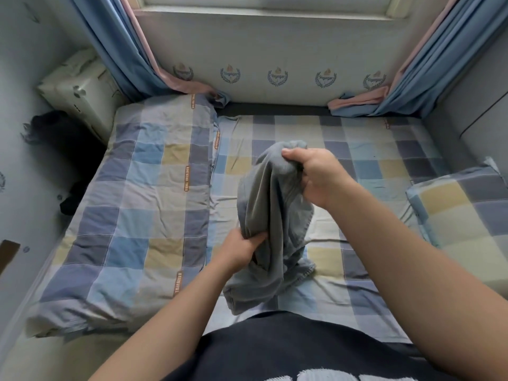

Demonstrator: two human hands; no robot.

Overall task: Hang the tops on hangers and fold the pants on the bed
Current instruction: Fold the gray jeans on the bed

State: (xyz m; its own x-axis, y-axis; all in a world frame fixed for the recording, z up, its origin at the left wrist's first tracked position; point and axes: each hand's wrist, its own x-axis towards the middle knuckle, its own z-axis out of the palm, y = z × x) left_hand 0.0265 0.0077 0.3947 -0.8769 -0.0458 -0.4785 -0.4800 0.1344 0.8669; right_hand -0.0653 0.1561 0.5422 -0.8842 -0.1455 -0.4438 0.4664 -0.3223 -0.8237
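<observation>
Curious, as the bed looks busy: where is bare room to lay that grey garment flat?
Bare sheet lies beyond the grey garment, between the folded quilt and the pillow. The quilt crowds the left side.

Bunched grey garment (pixel 270 215), upright, lower end on checked bed (pixel 365 149)

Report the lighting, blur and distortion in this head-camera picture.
Head view: soft daylight from the window, no harsh glare; wide-angle distortion bows the curtains and bed edges; the grey garment, left hand and right hand look fairly sharp; the frame's corners are smeared.
</observation>
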